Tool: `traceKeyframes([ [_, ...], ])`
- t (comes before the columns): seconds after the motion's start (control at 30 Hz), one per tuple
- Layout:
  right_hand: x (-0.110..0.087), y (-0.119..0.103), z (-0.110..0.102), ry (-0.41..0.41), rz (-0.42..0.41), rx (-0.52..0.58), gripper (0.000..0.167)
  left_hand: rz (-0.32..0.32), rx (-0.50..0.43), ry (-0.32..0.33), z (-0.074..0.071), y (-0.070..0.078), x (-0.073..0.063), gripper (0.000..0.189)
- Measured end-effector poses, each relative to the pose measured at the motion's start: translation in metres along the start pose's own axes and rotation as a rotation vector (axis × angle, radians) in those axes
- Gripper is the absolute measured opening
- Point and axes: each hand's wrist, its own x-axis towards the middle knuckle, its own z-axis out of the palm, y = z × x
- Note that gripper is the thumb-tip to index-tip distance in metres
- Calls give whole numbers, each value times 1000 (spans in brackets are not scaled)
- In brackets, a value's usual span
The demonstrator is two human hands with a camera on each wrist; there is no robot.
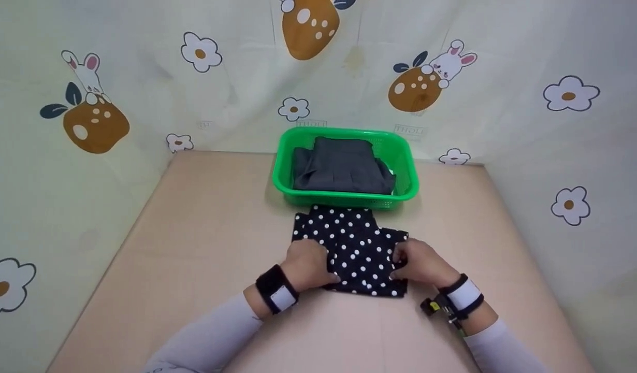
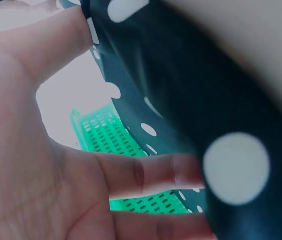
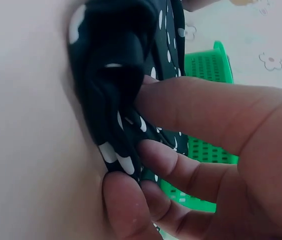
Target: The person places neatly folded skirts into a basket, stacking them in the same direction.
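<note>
A folded black garment with white polka dots (image 1: 357,259) lies on the table in front of the green basket; its exact kind cannot be told. At its left side, my left hand (image 1: 308,263) grips the cloth, thumb near the front edge. In the left wrist view the fingers (image 2: 150,172) run behind the dotted fabric (image 2: 260,115), which hides their tips. My right hand (image 1: 422,263) holds the right edge. Seen from the right wrist, the thumb (image 3: 190,102) reaches into a fold of the dotted cloth (image 3: 111,95), and the other fingertips pinch its layered edge.
Just behind the garment stands a green plastic basket (image 1: 281,173) with perforated sides. Folded dark grey clothing (image 1: 344,166) lies inside it. The beige tabletop (image 1: 210,223) meets a printed cloth wall (image 1: 235,103) at the back and both sides.
</note>
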Motion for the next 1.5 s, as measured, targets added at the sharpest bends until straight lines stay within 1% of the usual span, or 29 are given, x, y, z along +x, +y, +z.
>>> traceKeyframes([
  [0.1, 1, 0, -1, 23, -3, 7, 30, -30, -56, 18, -3, -5, -1, 74],
  [0.17, 0, 0, 0, 56, -12, 17, 29, -39, -134, 29, -5, -14, -5, 73],
  [0.2, -1, 2, 1, 80, -14, 25, 28, -35, -183, 39, -5, -19, -7, 72],
  [0.27, -6, 6, 4, 132, -5, 59, 28, -35, -309, 66, -5, -32, -12, 68],
  [0.33, -15, 12, 7, 179, 39, 129, 32, -54, -446, 97, 0, -48, -18, 66],
  [0.4, -23, 17, 8, 206, 109, 268, 40, -99, -598, 127, 7, -62, -23, 66],
  [0.47, -29, 20, 7, 218, 177, 457, 46, -166, -762, 152, 14, -74, -26, 65],
  [0.53, -33, 21, 5, 221, 223, 656, 52, -220, -939, 169, 20, -82, -28, 58],
  [0.6, -35, 20, 3, 211, 239, 820, 57, -245, -1106, 183, 24, -84, -30, 56],
  [0.67, -36, 19, 1, 207, 244, 921, 59, -252, -1249, 175, 26, -83, -29, 54],
  [0.77, -37, 19, 0, 210, 254, 997, 61, -257, -1414, 153, 27, -79, -27, 54],
  [0.9, -36, 21, 2, 200, 271, 1065, 60, -307, -1593, 129, 30, -77, -26, 51],
  [0.97, -35, 22, 2, 187, 282, 1099, 60, -325, -1666, 117, 31, -77, -27, 48],
  [1.03, -34, 22, 2, 185, 294, 1137, 59, -320, -1721, 108, 31, -78, -28, 47],
  [1.2, -33, 23, 1, 172, 310, 1220, 58, -312, -1790, 67, 29, -81, -31, 49],
  [1.33, -35, 23, -2, 139, 272, 1267, 63, -306, -1826, 18, 28, -82, -32, 50],
  [1.43, -36, 22, -2, 117, 235, 1326, 65, -288, -1855, -8, 28, -81, -34, 52],
  [1.5, -37, 21, -1, 110, 223, 1368, 65, -286, -1874, -18, 28, -80, -35, 55],
])
